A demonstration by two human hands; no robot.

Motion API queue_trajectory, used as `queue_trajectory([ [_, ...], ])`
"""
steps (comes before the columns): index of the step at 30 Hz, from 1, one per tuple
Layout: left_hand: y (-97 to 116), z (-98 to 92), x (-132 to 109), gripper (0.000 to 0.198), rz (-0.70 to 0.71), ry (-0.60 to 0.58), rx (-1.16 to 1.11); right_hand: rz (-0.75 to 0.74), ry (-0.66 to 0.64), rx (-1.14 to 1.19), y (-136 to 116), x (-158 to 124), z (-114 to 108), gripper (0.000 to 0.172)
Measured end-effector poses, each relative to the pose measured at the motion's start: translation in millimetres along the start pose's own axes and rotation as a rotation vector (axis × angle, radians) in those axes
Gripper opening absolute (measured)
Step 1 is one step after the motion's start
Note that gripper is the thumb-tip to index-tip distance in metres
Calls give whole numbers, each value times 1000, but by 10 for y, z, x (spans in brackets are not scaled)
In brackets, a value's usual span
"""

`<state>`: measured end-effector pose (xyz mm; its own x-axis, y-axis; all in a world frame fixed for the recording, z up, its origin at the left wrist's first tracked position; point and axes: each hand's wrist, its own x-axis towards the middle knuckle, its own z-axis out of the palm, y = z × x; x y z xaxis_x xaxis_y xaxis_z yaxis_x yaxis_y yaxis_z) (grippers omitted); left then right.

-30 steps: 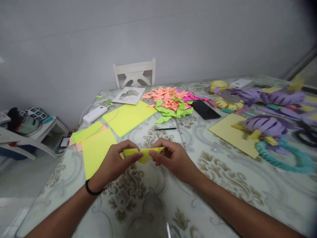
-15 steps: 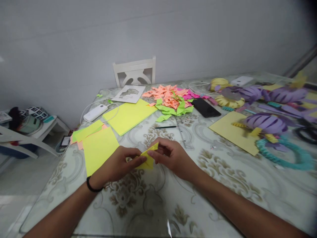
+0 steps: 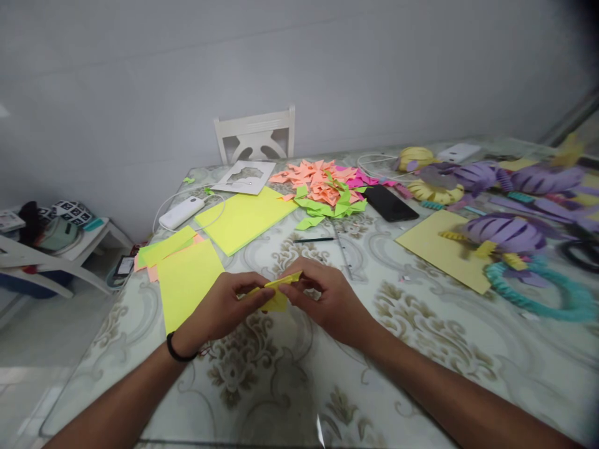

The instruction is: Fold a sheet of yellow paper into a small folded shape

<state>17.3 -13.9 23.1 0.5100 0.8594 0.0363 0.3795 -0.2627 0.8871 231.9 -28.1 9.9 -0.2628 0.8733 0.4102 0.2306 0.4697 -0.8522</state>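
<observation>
A small folded piece of yellow paper is pinched between both hands above the patterned tabletop. My left hand grips its left side, thumb on top. On the right side, the thumb and fingers of my right hand close on it; some fingertips are hidden behind the paper. Just left of my left hand lies a yellow paper sheet. Beyond the hands are a dark pen, a clear ruler and a pile of folded orange, green and pink paper pieces.
A black phone lies right of the pile. Purple paper lanterns, a teal paper ring and a pale yellow sheet are on the right. A white power bank with a cable and larger yellow sheets sit back left.
The folded yellow paper is tilted differently, and less of its lower part shows below the fingers. Both hands keep their pinch, with the thumbs slightly closer together.
</observation>
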Motion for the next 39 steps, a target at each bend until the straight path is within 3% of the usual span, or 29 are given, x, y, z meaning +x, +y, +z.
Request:
queue_trajectory([
  [7,24,4,-25,27,2,7,-224,-156,44,-12,-15,12,-35,6],
  [17,-2,-3,-11,27,53,44,41,-81,56,-43,14,-12,-8,8],
  [21,6,23,-17,24,154,87,186,-81,49,-45,17,-13,-10,8],
  [28,-5,39,-16,12,307,186,234,-6,19,-23,21,-7,-14,9],
  [34,5,49,-30,12,328,135,262,81,-34,31,-8,6,-30,14],
  [39,21,59,-29,6,344,257,309,244,-20,169,6,-3,-34,24],
])
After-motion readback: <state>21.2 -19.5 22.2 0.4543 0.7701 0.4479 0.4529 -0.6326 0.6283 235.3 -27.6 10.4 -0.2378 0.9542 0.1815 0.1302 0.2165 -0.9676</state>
